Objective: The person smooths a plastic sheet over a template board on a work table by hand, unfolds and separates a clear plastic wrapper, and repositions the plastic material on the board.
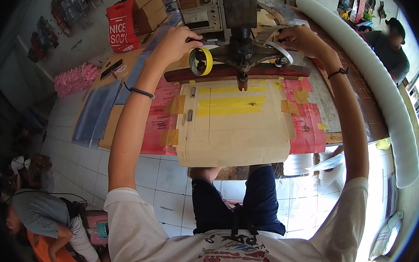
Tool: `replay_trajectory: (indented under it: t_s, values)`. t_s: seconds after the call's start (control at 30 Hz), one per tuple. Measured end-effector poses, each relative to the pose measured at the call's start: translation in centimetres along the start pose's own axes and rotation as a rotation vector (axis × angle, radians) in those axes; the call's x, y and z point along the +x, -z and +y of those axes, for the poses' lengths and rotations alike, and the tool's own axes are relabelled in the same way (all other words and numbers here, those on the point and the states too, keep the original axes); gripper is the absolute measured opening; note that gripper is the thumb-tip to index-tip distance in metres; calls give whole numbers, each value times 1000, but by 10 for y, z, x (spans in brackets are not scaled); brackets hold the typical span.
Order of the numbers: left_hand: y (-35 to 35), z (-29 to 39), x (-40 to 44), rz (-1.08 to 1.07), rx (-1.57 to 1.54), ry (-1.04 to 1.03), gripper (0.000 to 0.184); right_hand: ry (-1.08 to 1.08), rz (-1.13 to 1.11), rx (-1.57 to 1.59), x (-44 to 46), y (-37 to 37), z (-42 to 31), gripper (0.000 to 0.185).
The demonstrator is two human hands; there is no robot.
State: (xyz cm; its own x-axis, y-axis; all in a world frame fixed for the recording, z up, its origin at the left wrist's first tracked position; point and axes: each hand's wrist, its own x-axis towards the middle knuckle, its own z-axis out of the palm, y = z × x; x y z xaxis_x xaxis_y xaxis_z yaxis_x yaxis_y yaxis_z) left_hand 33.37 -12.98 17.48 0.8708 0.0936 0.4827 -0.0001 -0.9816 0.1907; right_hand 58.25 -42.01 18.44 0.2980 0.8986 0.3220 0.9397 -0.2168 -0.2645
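White tiled floor (171,188), brightest at right

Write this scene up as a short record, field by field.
Left hand: raised beside the yellow tape roll; grip unclear
Right hand: raised near the white ring; fingers curled, grip unclear
Between hands: dark metal machine head above a long bar
Work surface: beige board with yellow tape strips, red sheets showing at both sides
Left side: blue sheets, pink bundle, red bag
Right side: long white roll
Other people: one far right, one lower left
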Motion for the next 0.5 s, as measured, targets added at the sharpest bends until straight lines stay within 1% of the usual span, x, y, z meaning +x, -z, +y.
replay_trajectory:
  t_s: [0.03, 0.13, 0.23, 0.27, 0.3, 0.37, 0.43, 0.47, 0.5]
  values:
    - [-1, -1, 0, 6, 12, -10, 29, -4, -11, -11, -2, 0, -1, 26]
    - [-3, -2, -1, 21, 49, -45, 28, 63, 51, -127, -6, -5, -6, 25]
    - [1, 5, -2, 47, 91, -79, 29, 212, 274, -198, -16, -10, -36, 26]
    - [1, 12, -3, 65, 103, -89, 29, 185, 294, -23, -13, -18, -46, 26]
    - [2, 19, -2, 78, 116, -101, 28, 155, 243, 16, -15, -19, -68, 27]
    - [5, 34, 10, 36, 88, -36, 30, 88, 132, 101, -21, -23, -114, 31]
    - [1, 35, 36, -20, 3, 21, 32, 88, 123, -64, -9, -38, -123, 34]
    - [-8, 23, 56, -87, -36, 24, 32, 89, 121, -152, -6, -42, -124, 36]
    - [-23, 3, 78, -151, -73, 25, 32, 75, 102, -134, -4, -41, -125, 36]
